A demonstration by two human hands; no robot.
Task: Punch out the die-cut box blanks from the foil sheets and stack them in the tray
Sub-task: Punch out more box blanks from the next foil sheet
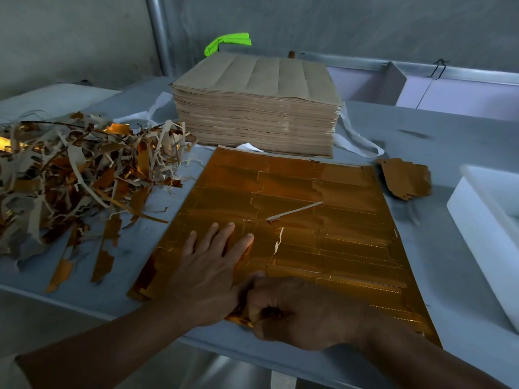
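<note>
Left hand point(209, 269) presses flat, fingers spread, on the foil sheet point(323, 220); right hand point(297, 310) pinches its near edge at the bench's point(449, 248) front.

Left hand point(207, 266) flat on foil sheet point(345, 192), right hand point(303, 311) with curled grip on its near edge.

The scene is looking dim and a little bluish. The strongest light is coming from the far right, where the wall panel point(463, 91) is glowing lilac. The foil sheet point(309, 209) is reflecting it in soft orange bands, and small bright glints are showing in the scrap pile point(70, 175) at the left. The forearms point(112, 346) at the near edge are lying in deep shadow. The wide lens is bending the tabletop point(438, 262) edges and stretching the white tray point(483, 228) at the right. Fine detail is looking soft, with some smear near the loose blanks point(404, 178).
</note>
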